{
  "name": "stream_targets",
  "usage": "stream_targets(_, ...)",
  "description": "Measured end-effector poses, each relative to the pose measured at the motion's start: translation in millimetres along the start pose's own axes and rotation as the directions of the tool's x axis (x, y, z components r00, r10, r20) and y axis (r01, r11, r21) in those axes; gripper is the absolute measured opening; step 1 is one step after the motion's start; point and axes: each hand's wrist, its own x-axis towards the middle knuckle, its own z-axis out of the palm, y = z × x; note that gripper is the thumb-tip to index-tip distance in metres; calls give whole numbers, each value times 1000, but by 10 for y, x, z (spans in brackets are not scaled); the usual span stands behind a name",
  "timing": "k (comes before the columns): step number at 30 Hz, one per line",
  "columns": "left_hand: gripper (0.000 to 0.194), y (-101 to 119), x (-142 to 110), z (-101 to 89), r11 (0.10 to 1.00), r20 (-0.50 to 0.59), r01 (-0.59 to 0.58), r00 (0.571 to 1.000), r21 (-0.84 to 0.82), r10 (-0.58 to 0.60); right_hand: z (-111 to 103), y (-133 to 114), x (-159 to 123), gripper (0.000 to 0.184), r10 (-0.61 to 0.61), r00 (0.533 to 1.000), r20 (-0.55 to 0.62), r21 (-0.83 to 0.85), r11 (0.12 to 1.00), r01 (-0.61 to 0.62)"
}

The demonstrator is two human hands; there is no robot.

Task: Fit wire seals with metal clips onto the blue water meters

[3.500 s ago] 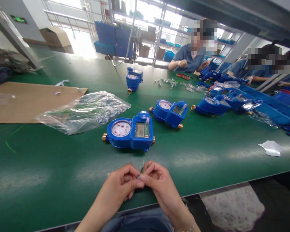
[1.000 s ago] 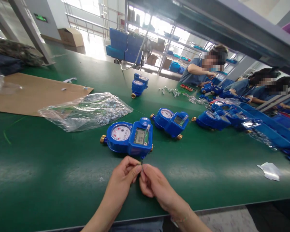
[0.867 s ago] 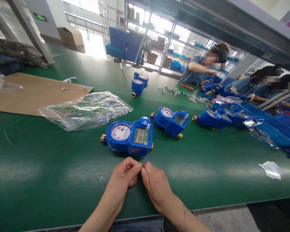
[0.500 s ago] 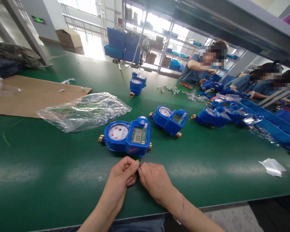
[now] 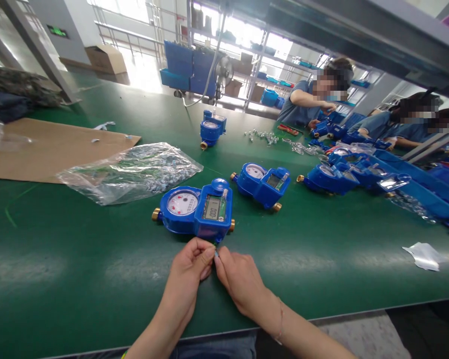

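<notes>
A blue water meter (image 5: 194, 209) with a round dial, a digital display and brass ends lies just beyond my hands. A thin green wire (image 5: 214, 245) shows at its near corner, by my fingertips. My left hand (image 5: 190, 262) is closed, thumb and forefinger pinching the wire. My right hand (image 5: 241, 276) is closed too, its fingers around a small light-blue seal (image 5: 216, 254) that is mostly hidden. The fingertips of both hands nearly meet. A second water meter (image 5: 261, 184) lies behind to the right, and a third water meter (image 5: 211, 129) stands farther back.
A clear plastic bag (image 5: 134, 172) of small bluish pieces and green strands lies left, partly over brown cardboard (image 5: 52, 149). More meters (image 5: 331, 178) and a blue bin (image 5: 415, 182) are right. A white scrap (image 5: 422, 256) lies near the edge. Co-workers (image 5: 303, 102) sit beyond.
Both hands have shifted closer to the near meter since the oldest frame. My right hand has turned over, its back now facing up. The view has tilted slightly.
</notes>
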Motion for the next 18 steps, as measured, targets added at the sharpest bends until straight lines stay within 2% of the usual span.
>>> stream_targets(2, 24, -20, -7, 34, 1000, -32, -29, 999, -9, 28, 20, -14, 6, 34, 40, 997, 63, 228, 972, -53)
stream_targets(3, 24, -30, -12, 54, 999, -48, -44, 998, -10, 43, 31, -28, 8, 38, 68, 992, 108, 403, 909, -106)
stream_targets(4, 23, -36, -17, 73, 998, -63, -59, 996, -5, 59, 41, -43, 11, 40, 92, 983, 158, 580, 798, -168)
stream_targets(6, 22, -38, -24, 100, 996, -87, -87, 992, 12, 88, 48, -60, 15, 42, 107, 961, 255, 822, 499, -274)
stream_targets(7, 22, -32, -27, 102, 995, -87, -93, 992, 26, 95, 39, -55, 18, 41, 92, 949, 303, 870, 381, -315)
stream_targets(8, 22, -23, -30, 94, 995, -77, -92, 992, 46, 96, 16, -38, 25, 42, 66, 931, 359, 878, 316, -360)
stream_targets(9, 22, -12, -34, 73, 994, -54, -83, 995, 75, 87, -23, -10, 39, 43, 41, 911, 411, 860, 313, -402)
stream_targets(10, 23, 0, -38, 39, 991, -17, -69, 997, 111, 72, -76, 25, 63, 45, 40, 897, 439, 831, 361, -423)
stream_targets(11, 23, 12, -45, -9, 987, 24, -58, 998, 150, 55, -141, 64, 102, 48, 75, 904, 420, 802, 435, -409)
stream_targets(12, 25, 26, -54, -67, 981, 61, -52, 997, 187, 42, -213, 101, 155, 48, 142, 932, 334, 783, 509, -358)
stream_targets(13, 26, 43, -66, -131, 975, 82, -55, 996, 215, 39, -282, 132, 225, 46, 217, 959, 181, 772, 573, -275)
stream_targets(14, 29, 66, -81, -198, 971, 77, -62, 996, 231, 45, -342, 154, 308, 42, 275, 962, -5, 760, 627, -175)
stream_targets(15, 34, 98, -98, -262, 970, 43, -70, 997, 235, 61, -386, 165, 400, 36, 303, 938, -169, 740, 667, -82)
stream_targets(16, 40, 139, -116, -317, 971, -14, -78, 996, 225, 83, -409, 166, 497, 30, 303, 912, -276, 725, 689, -9)
stream_targets(17, 49, 192, -135, -360, 974, -79, -87, 991, 207, 105, -411, 158, 592, 29, 286, 904, -319, 724, 689, 37)
stream_targets(18, 58, 254, -153, -387, 978, -137, -94, 983, 185, 120, -393, 144, 676, 32, 276, 910, -308, 741, 670, 47)
